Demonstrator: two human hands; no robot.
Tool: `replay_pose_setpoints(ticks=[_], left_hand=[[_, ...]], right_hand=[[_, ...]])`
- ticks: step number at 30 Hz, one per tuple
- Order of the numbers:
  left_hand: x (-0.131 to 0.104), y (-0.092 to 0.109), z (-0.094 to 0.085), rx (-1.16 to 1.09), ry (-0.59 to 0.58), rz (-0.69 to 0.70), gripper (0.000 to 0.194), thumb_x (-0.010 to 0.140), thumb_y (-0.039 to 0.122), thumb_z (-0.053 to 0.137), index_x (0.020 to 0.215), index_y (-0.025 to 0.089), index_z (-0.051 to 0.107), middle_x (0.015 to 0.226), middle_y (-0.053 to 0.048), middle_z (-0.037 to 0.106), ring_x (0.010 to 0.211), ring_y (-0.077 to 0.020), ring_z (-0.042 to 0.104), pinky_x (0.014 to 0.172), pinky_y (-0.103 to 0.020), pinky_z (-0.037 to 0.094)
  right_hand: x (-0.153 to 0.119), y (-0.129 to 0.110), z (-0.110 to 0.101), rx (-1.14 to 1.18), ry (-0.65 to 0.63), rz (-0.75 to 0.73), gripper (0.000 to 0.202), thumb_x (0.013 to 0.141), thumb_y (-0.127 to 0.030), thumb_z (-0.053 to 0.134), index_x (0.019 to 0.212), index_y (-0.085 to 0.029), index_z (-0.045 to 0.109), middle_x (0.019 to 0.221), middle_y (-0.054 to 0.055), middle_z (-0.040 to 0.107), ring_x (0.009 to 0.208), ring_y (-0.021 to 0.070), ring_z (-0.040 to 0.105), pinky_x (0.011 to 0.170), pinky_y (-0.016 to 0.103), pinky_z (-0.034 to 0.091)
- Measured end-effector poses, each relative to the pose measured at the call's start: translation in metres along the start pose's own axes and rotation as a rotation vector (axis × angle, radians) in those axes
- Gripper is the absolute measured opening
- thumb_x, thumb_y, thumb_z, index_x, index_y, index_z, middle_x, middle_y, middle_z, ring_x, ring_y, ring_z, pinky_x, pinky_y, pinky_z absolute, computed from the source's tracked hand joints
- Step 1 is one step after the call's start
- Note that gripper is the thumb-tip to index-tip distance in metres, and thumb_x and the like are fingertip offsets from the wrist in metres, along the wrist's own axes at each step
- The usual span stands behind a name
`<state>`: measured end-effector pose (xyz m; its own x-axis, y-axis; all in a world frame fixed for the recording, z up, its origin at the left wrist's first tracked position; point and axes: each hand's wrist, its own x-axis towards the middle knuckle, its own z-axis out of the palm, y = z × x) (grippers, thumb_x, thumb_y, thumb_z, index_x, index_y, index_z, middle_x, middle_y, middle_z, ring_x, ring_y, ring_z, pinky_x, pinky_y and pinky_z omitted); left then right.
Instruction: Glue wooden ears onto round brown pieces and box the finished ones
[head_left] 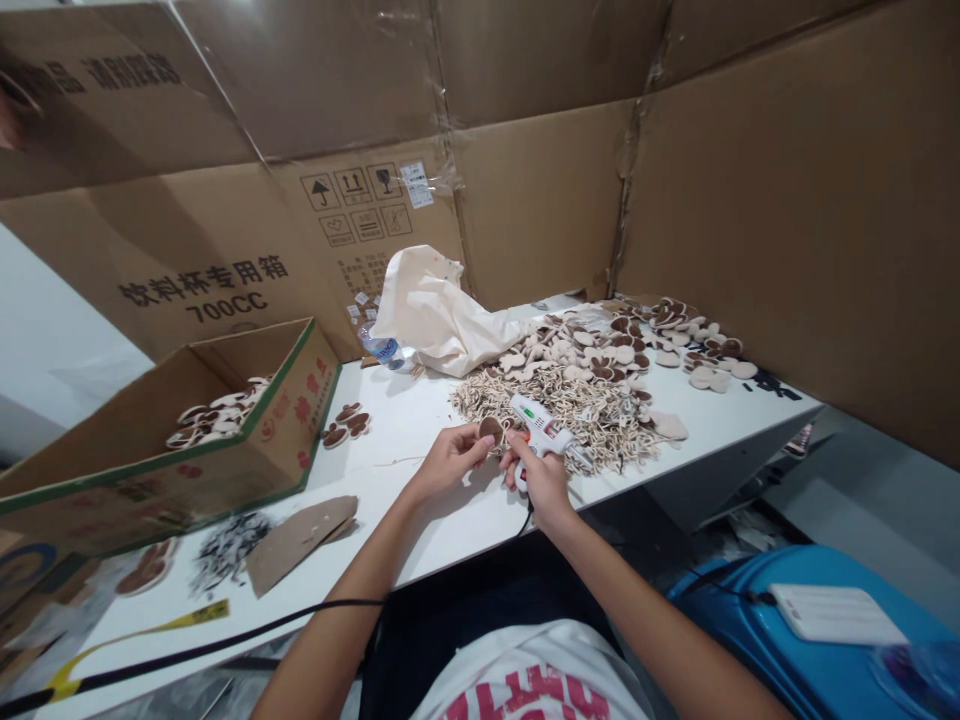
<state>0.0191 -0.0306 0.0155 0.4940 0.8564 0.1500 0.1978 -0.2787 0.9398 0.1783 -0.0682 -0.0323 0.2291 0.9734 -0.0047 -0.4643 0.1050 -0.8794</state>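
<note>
Between the fingers of my left hand [452, 458] is a small brown felt piece with a pale edge [491, 431], held over the front of the white table. My right hand [546, 480] grips a white glue gun [541, 428] by its handle, its nozzle pointing right and down. The two hands are close together, fingertips near the felt piece. Just behind them spreads a heap of short cream cords [592, 412]. Farther back lies a pile of brown and cream felt shapes [600, 350]. A few brown felt pieces [347, 425] rest to the left.
An open cardboard box [292, 455] with felt pieces stands at the left. Near it are a flat brown cardboard piece [300, 540] and dark scraps [229, 550]. A cream cloth bag [442, 315] and plastic bottle [386, 347] sit behind. Tall cardboard walls [540, 200] enclose the table.
</note>
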Motion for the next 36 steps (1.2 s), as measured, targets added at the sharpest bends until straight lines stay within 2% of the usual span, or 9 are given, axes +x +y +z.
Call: replay_pose_setpoints(ticks=[5,10,15,23,30,36], left_hand=[[0.0002,0.0020,-0.0004,-0.015,0.028,-0.014,0.051,0.092,0.063,0.073,0.078,0.015,0.067,0.066,-0.001,0.057,0.062,-0.0127,0.050,0.059,-0.027,0.038],[-0.0009,0.0025,0.0015,-0.028,0.013,-0.022,0.050,0.096,0.064,0.067,0.079,0.017,0.067,0.070,-0.003,0.064,0.062,-0.0133,0.052,0.062,-0.028,0.040],[-0.0004,-0.0006,-0.0005,-0.074,-0.001,-0.002,0.056,0.095,0.068,0.065,0.068,0.019,0.058,0.070,-0.004,0.061,0.067,-0.0156,0.056,0.066,-0.030,0.043],[0.0001,-0.0033,0.0022,-0.018,0.027,-0.002,0.049,0.094,0.062,0.070,0.075,0.017,0.064,0.069,-0.001,0.058,0.064,-0.0133,0.052,0.062,-0.028,0.038],[0.0003,0.0018,0.0002,0.062,0.029,0.013,0.048,0.095,0.062,0.068,0.081,0.016,0.069,0.073,-0.003,0.062,0.068,-0.0156,0.055,0.064,-0.029,0.041],[0.0004,-0.0034,-0.0006,0.046,0.009,0.034,0.044,0.099,0.057,0.066,0.083,0.016,0.068,0.075,-0.004,0.063,0.071,-0.0153,0.056,0.068,-0.029,0.042]], right_hand=[[-0.0011,-0.0015,-0.0001,0.009,-0.023,0.005,0.040,0.084,-0.057,0.081,0.085,-0.020,0.067,0.058,-0.002,0.066,0.037,0.0112,0.052,0.037,0.022,0.037],[-0.0005,-0.0012,-0.0003,0.006,0.011,0.000,0.040,0.085,-0.057,0.080,0.084,-0.021,0.064,0.058,-0.002,0.067,0.036,0.0115,0.053,0.037,0.022,0.038],[-0.0001,-0.0007,-0.0002,0.000,0.020,-0.004,0.041,0.084,-0.058,0.081,0.085,-0.021,0.065,0.057,-0.002,0.066,0.035,0.0119,0.053,0.036,0.022,0.038],[-0.0030,-0.0056,0.0024,0.005,-0.002,-0.013,0.042,0.082,-0.058,0.083,0.082,-0.021,0.065,0.056,-0.002,0.065,0.036,0.0119,0.052,0.037,0.023,0.039],[-0.0040,-0.0090,0.0037,-0.011,-0.009,-0.006,0.043,0.079,-0.059,0.084,0.083,-0.020,0.065,0.056,-0.002,0.065,0.036,0.0113,0.051,0.036,0.022,0.038],[-0.0045,-0.0095,0.0032,-0.024,0.000,-0.005,0.044,0.080,-0.060,0.083,0.085,-0.020,0.066,0.057,-0.001,0.065,0.036,0.0119,0.052,0.036,0.022,0.038]])
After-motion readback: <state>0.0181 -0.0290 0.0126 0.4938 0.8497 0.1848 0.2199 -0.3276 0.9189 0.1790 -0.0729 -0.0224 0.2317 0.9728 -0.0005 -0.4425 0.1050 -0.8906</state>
